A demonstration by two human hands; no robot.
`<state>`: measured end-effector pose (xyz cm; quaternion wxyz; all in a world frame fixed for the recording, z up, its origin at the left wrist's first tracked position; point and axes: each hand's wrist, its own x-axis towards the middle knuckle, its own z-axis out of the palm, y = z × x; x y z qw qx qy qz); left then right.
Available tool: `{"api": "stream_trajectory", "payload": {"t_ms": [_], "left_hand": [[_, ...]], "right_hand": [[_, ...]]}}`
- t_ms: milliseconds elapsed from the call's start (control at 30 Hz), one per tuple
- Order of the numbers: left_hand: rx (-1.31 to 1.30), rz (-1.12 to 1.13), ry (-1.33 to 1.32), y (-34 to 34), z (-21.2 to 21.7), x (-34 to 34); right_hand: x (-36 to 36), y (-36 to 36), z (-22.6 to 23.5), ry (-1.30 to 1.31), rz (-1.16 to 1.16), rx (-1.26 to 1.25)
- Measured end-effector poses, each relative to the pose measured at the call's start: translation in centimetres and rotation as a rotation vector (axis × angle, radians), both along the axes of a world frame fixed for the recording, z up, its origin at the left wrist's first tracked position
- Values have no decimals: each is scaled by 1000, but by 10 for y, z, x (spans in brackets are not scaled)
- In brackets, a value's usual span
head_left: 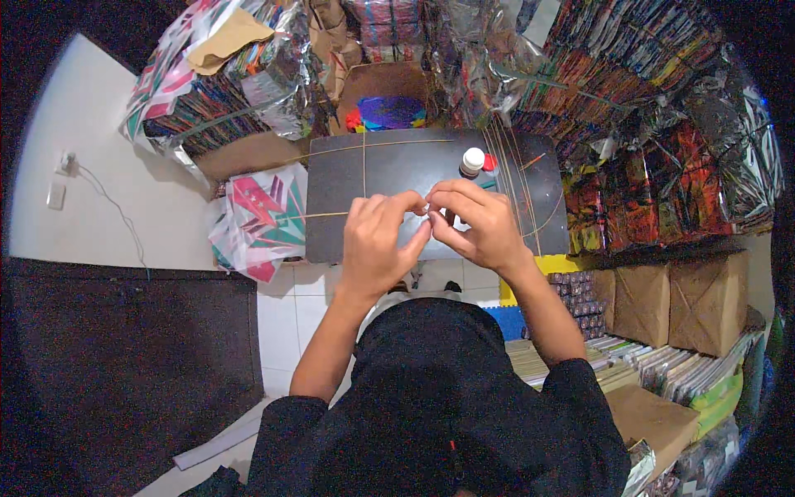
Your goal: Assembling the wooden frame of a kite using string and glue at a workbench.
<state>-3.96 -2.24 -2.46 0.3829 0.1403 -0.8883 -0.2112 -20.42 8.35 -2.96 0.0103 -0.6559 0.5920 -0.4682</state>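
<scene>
My left hand (379,240) and my right hand (472,224) meet over the front of a dark board (397,170). Their fingertips pinch together at one spot, on something small and pale that I cannot make out. A thin bamboo stick (319,215) runs in from the left to my left hand. Two more thin sticks (363,161) lie crossed on the board behind the hands. A small bottle with a white cap (472,160) stands just beyond my right hand, next to a small red piece (489,162).
Several thin sticks (509,178) lie on the board's right side. A folded printed sheet (261,219) lies left of the board. Shiny wrapped stacks (629,91) fill the back and right. Brown paper packages (679,302) and paper stacks (654,369) sit at the right.
</scene>
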Motion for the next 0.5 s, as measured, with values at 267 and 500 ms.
{"api": "stream_trajectory", "payload": {"t_ms": [267, 500], "left_hand": [[6, -49, 69, -4, -3, -1], [53, -76, 80, -7, 1, 1]], "right_hand": [[1, 3, 0, -154, 20, -9], [3, 3, 1, -221, 5, -14]]}}
